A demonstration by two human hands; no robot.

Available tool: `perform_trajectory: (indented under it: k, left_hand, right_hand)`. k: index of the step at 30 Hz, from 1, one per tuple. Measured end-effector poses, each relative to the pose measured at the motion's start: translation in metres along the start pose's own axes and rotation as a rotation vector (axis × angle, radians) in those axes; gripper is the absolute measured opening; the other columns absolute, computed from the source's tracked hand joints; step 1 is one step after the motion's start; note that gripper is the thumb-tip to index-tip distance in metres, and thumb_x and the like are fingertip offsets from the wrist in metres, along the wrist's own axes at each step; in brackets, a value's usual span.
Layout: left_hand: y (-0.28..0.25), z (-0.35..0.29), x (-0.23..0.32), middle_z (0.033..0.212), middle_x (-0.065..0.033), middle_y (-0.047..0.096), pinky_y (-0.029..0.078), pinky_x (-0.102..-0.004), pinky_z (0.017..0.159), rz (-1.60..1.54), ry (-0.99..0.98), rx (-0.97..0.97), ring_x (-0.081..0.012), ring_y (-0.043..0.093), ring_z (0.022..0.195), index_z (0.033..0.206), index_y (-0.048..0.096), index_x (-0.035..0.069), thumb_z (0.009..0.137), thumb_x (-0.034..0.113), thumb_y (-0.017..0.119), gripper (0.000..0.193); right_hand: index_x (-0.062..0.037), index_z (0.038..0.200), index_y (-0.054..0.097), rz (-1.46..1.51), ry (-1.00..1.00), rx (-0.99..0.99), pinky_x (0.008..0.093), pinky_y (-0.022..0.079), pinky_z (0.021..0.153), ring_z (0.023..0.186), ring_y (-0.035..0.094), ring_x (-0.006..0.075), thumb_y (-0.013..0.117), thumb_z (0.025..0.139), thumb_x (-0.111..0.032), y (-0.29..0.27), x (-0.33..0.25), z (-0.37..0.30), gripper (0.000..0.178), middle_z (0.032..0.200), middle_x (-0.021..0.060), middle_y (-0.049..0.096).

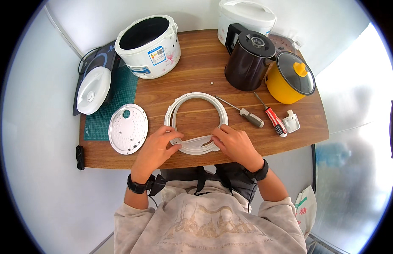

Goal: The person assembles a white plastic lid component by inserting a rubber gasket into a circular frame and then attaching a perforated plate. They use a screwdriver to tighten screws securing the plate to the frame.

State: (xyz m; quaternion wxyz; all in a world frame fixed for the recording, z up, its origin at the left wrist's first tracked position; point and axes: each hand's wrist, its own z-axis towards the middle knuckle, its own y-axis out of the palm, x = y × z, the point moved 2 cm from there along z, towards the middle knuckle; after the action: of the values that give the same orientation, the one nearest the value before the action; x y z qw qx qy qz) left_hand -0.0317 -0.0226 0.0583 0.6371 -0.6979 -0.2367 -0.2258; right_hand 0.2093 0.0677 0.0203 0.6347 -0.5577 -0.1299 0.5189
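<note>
A white plastic ring (225, 111), like the rim of a rice cooker lid, lies flat on the wooden table in front of me. A pale sealing ring (195, 140) sits within it, and its near stretch is bowed inward between my hands. At the near left of the ring, my left hand (155, 147) grips the seal between thumb and fingers. Bent fingers of my right hand (237, 145) hold the seal at the near right; their tips are partly hidden. A white perforated round plate (128, 129) lies to the left of my left hand.
Two screwdrivers (251, 118) (276, 121) and a white plastic part (291, 122) lie at right. Behind stand an open white cooker body (166, 54), dark kettle (246, 63), yellow pot (285, 86) and white appliance (247, 17). A white lid (94, 91) rests beside a green mat (95, 131).
</note>
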Motion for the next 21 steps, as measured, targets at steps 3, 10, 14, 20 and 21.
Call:
perform_trajectory:
  k: [3,10,14,20,21]
  left_hand:
    - [0.004,0.001,-0.003,0.119,-0.0099,0.065,0.056,-0.0354,0.08,0.101,0.067,0.027,-0.025,0.071,0.091,0.109,0.074,0.009,0.088,0.014,0.075,0.022]
    - [0.011,0.01,0.001,0.11,-0.0069,0.064,0.056,-0.0388,0.076,0.242,0.11,0.092,-0.0284,0.068,0.089,0.098,0.068,0.01,0.088,0.015,0.075,0.013]
    - [0.015,0.012,0.002,0.097,-0.0047,0.058,0.055,-0.0401,0.068,0.32,0.174,0.146,-0.0271,0.065,0.088,0.103,0.061,0.012,0.088,0.013,0.073,0.019]
    - [0.021,0.015,0.002,0.092,-0.0063,0.058,0.054,-0.0416,0.069,0.257,0.189,0.13,-0.0288,0.064,0.088,0.101,0.06,0.011,0.088,0.009,0.07,0.017]
    - [0.022,0.015,0.001,0.091,-0.007,0.058,0.054,-0.042,0.07,0.236,0.178,0.118,-0.0295,0.064,0.088,0.101,0.061,0.011,0.088,0.009,0.07,0.016]
  right_hand:
    - [-0.0072,0.099,0.06,-0.014,-0.009,-0.023,0.0383,0.055,0.057,0.067,0.067,0.0297,0.067,0.092,-0.014,0.003,0.001,0.001,0.011,0.088,0.0102,0.059]
    - [-0.0076,0.1,0.061,0.048,0.058,-0.029,0.0414,0.056,0.06,0.07,0.067,0.0321,0.065,0.093,-0.012,0.005,0.002,0.002,0.01,0.09,0.0106,0.061]
    - [-0.008,0.102,0.062,0.018,0.093,-0.086,0.0421,0.056,0.062,0.073,0.068,0.0332,0.065,0.093,-0.011,0.0,0.002,0.005,0.01,0.091,0.011,0.062]
    - [-0.0067,0.102,0.063,0.01,0.069,-0.112,0.0426,0.056,0.064,0.074,0.069,0.035,0.064,0.087,-0.004,0.003,0.003,0.006,0.015,0.092,0.0135,0.061]
    - [-0.006,0.1,0.063,0.034,0.065,-0.09,0.043,0.056,0.064,0.075,0.069,0.0355,0.064,0.086,-0.003,0.004,0.002,0.006,0.015,0.093,0.0142,0.061]
